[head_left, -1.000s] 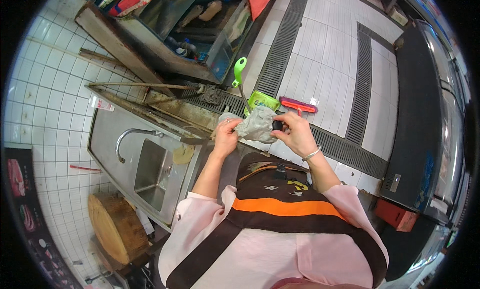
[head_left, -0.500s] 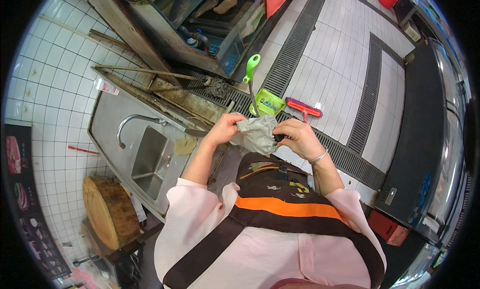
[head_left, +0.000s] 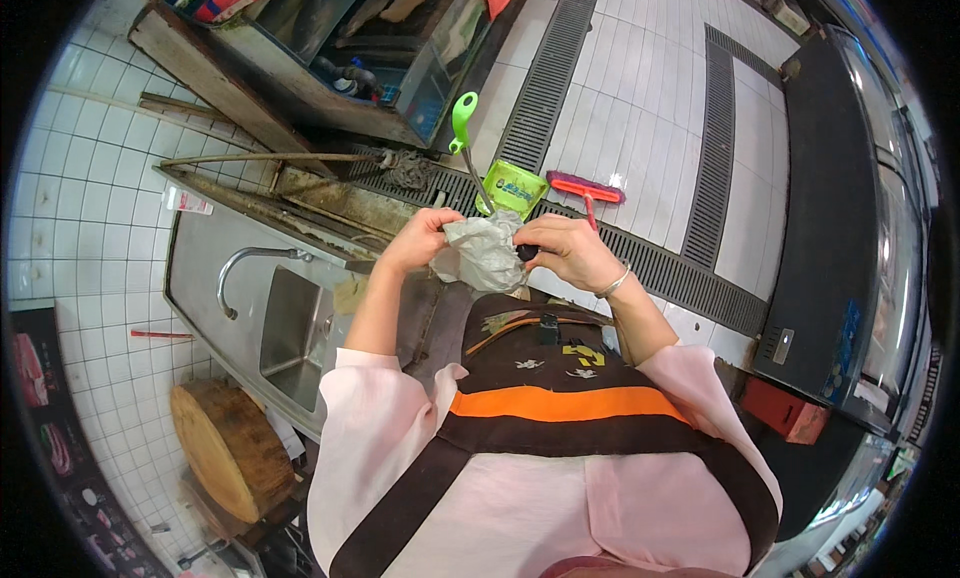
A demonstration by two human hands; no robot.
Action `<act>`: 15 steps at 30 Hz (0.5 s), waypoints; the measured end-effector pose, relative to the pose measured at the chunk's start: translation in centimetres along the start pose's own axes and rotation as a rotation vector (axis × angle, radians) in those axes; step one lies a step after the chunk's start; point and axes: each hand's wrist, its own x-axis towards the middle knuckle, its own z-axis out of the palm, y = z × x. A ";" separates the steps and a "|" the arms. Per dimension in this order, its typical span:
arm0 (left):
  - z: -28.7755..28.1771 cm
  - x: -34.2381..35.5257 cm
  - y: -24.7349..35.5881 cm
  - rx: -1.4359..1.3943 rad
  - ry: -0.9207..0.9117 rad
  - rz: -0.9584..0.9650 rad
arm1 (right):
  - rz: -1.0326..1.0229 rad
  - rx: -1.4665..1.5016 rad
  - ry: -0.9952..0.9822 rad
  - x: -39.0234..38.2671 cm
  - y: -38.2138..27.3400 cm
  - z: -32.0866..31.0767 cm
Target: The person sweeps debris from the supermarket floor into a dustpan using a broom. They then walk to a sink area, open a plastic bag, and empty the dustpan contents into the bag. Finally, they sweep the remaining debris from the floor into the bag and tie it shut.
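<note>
A crumpled, pale grey-white piece of thin material (head_left: 487,256), cloth or plastic film, hangs in front of my apron (head_left: 530,348). My left hand (head_left: 418,242) pinches its upper left edge between thumb and fingers. At its right side, my right hand (head_left: 575,255) has its fingers closed around a small, dark, rounded thing (head_left: 527,251), which touches or lies against the pale material. I cannot make out what kind of thing it is. A silvery bangle (head_left: 613,282) circles my right wrist.
Left of me is a steel counter with a sink (head_left: 293,328) and curved tap (head_left: 240,268); a round wooden chopping block (head_left: 215,448) stands nearer. Ahead are a glass tank (head_left: 400,98), a mop (head_left: 405,168), a green dustpan (head_left: 512,188) and a red broom (head_left: 590,188). A dark display cabinet (head_left: 815,198) stands right.
The view has shifted, moving the surroundings and hands a little leftward in it. Both hands keep their grips, and the dark thing shows more clearly at my right fingertips.
</note>
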 end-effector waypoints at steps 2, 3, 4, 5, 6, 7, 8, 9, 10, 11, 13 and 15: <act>0.1 0.1 1.4 -0.086 -0.039 -0.053 | 0.016 -0.036 0.021 0.0 -0.3 -0.3; 0.0 0.2 1.4 -0.023 -0.005 -0.014 | 0.020 -0.055 0.031 0.1 -0.5 -0.4; -0.2 0.2 1.3 0.039 0.029 0.025 | -0.003 -0.113 0.046 0.1 -0.5 -0.5; -0.3 0.2 1.2 0.101 0.063 0.065 | 0.010 -0.118 0.075 0.1 -0.5 -0.4; -0.1 0.1 1.3 0.167 0.121 0.135 | 0.024 -0.120 0.104 0.1 -0.4 -0.2; 0.1 0.1 1.5 0.197 0.144 0.176 | 0.038 -0.123 0.133 0.1 -0.4 -0.1; 0.2 0.1 1.8 0.228 0.167 0.217 | 0.066 -0.145 0.134 0.1 -0.4 -0.2; 0.5 0.2 1.9 0.256 0.188 0.259 | 0.097 -0.169 0.136 0.1 -0.5 -0.3; 0.7 0.1 2.0 0.291 0.220 0.286 | 0.128 -0.193 0.138 0.1 -0.6 -0.4; 1.0 0.0 2.1 0.325 0.253 0.313 | 0.110 -0.247 0.163 0.1 -0.6 -0.3; 1.8 -0.1 2.3 0.359 0.306 0.350 | 0.075 -0.356 0.211 0.2 -0.6 -0.3; 2.7 -0.3 2.5 0.358 0.352 0.369 | 0.099 -0.391 0.241 0.3 -0.3 0.0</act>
